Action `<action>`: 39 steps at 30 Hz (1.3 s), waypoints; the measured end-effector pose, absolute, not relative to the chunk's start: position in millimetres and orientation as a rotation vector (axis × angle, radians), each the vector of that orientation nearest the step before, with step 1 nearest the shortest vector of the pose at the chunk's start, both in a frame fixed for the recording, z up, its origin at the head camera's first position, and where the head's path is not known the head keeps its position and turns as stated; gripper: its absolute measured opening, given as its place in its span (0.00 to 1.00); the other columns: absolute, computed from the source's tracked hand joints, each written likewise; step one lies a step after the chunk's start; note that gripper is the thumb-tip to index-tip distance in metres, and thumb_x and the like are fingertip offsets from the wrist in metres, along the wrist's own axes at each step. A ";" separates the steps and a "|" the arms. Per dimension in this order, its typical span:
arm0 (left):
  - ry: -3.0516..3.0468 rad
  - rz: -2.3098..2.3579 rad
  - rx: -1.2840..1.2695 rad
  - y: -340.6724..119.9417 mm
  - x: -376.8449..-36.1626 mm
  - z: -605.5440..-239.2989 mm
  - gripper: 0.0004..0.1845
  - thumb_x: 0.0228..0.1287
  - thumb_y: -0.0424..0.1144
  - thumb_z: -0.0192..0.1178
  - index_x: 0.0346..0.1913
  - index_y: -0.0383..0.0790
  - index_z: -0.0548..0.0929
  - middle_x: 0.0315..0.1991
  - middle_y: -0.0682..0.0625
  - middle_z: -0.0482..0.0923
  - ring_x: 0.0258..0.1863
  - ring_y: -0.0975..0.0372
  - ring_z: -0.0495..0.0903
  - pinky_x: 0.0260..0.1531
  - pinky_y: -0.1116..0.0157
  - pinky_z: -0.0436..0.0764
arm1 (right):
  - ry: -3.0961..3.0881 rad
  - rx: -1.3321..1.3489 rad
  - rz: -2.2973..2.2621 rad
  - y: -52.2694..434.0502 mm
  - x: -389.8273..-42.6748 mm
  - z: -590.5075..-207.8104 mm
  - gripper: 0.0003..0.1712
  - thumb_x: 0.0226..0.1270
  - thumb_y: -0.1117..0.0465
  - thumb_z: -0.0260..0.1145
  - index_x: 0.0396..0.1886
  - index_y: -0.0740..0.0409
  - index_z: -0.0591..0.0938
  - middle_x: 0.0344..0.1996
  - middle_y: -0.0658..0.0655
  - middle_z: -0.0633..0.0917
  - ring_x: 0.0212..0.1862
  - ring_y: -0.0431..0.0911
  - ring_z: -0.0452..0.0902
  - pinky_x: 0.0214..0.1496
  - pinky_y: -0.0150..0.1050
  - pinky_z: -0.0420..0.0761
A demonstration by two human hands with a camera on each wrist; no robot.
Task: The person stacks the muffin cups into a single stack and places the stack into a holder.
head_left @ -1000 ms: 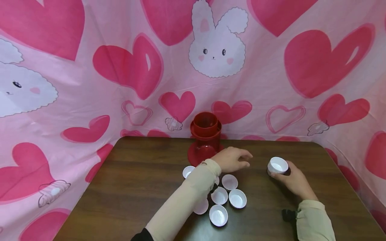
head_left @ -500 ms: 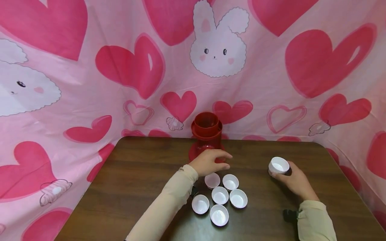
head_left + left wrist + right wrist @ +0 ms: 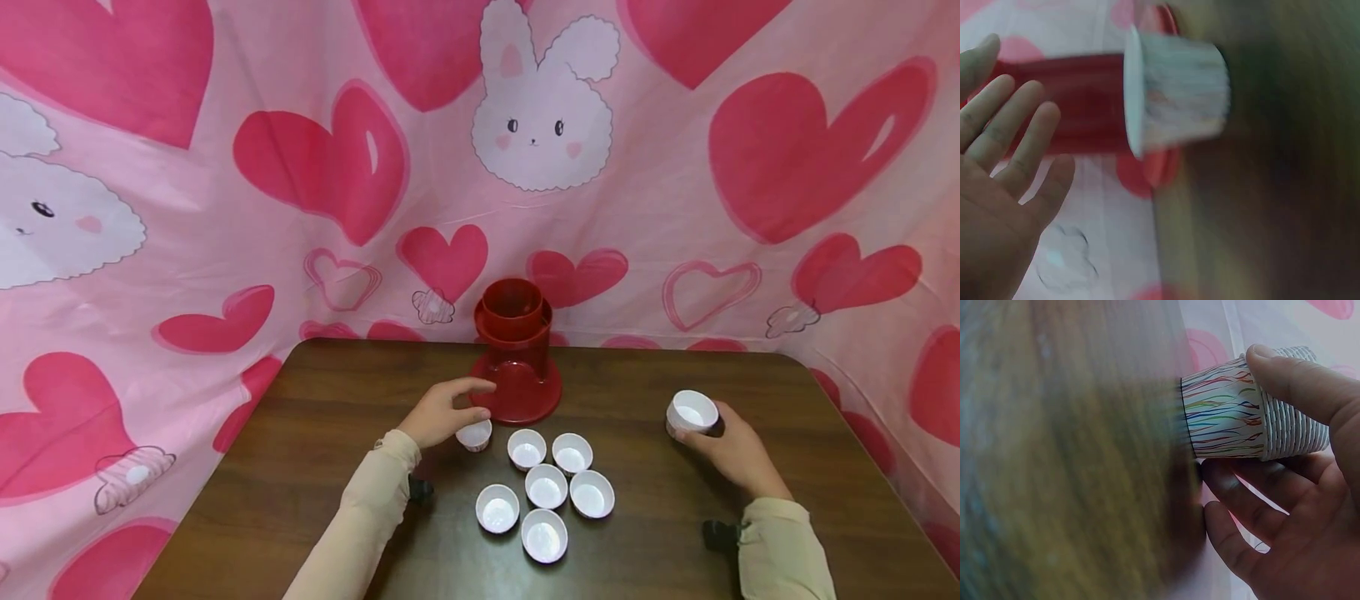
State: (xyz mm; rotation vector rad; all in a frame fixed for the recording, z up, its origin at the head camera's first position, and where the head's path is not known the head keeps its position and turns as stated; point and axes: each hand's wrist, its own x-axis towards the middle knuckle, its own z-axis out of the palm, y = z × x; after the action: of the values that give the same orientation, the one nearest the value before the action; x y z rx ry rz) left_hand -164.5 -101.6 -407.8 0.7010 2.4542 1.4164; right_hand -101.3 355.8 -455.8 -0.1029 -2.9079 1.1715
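Observation:
On the right of the table, my right hand (image 3: 738, 450) grips a stack of nested paper cups (image 3: 692, 412) between thumb and fingers. Coloured wavy lines decorate the lowest cup, and rims pile above it in the right wrist view. My left hand (image 3: 442, 412) hovers with spread fingers by a single paper cup (image 3: 474, 437) and holds nothing. In the left wrist view that paper cup (image 3: 1185, 90) stands upright, apart from the fingers. Several white paper cups (image 3: 546, 487) stand mouth up in a loose cluster at the table's middle.
Behind the cups stands a red holder (image 3: 517, 392) with a round base and a red cup-shaped top (image 3: 512, 310). The brown wooden table (image 3: 315, 417) reaches back to a pink curtain (image 3: 660, 167) with hearts and rabbits.
My left hand has moved left, away from the middle and past the red holder, to beside the leftmost paper cup. My right hand and its stack have stayed in place.

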 end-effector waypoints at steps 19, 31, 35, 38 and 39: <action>2.367 1.216 0.531 -144.0 -168.5 -452.7 0.37 0.60 0.41 0.74 0.72 0.43 0.74 0.50 0.47 0.77 0.33 0.57 0.75 0.33 0.62 0.77 | -2.923 -0.136 1.203 353.6 -99.1 -452.8 0.50 0.63 0.46 0.74 0.68 0.78 0.62 0.61 0.82 0.70 0.61 0.75 0.66 0.60 0.73 0.64; 2.403 1.167 0.596 -133.7 -168.5 -456.0 0.35 0.58 0.41 0.75 0.69 0.42 0.76 0.55 0.47 0.76 0.46 0.56 0.73 0.47 0.56 0.75 | -2.917 -0.120 1.194 355.6 -98.8 -453.8 0.48 0.63 0.47 0.74 0.67 0.77 0.64 0.60 0.81 0.72 0.60 0.74 0.68 0.59 0.72 0.65; 2.393 1.191 0.563 -132.2 -167.2 -455.6 0.33 0.58 0.43 0.75 0.67 0.47 0.78 0.57 0.49 0.76 0.53 0.55 0.73 0.54 0.51 0.75 | -2.923 -0.130 1.209 355.7 -98.6 -453.7 0.48 0.64 0.47 0.74 0.68 0.77 0.63 0.60 0.82 0.71 0.61 0.74 0.66 0.60 0.73 0.63; 2.389 1.206 0.551 -130.3 -166.6 -454.3 0.32 0.58 0.45 0.74 0.67 0.49 0.78 0.58 0.50 0.77 0.55 0.54 0.72 0.56 0.49 0.74 | -2.922 -0.140 1.216 355.2 -98.2 -453.2 0.49 0.64 0.47 0.74 0.68 0.77 0.63 0.61 0.82 0.70 0.61 0.74 0.66 0.60 0.73 0.63; 2.388 1.212 0.552 -129.6 -166.4 -453.9 0.32 0.58 0.45 0.74 0.66 0.49 0.78 0.57 0.51 0.77 0.55 0.54 0.73 0.55 0.50 0.74 | -2.920 -0.140 1.214 354.9 -98.0 -453.0 0.49 0.63 0.47 0.74 0.68 0.77 0.63 0.61 0.82 0.70 0.61 0.74 0.66 0.60 0.73 0.64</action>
State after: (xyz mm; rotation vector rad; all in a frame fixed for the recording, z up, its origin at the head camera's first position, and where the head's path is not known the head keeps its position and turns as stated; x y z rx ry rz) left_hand -166.4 -129.6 -453.9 0.5520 2.3880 1.2121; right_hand -98.0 354.9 -453.0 -0.1399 -2.9201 1.2143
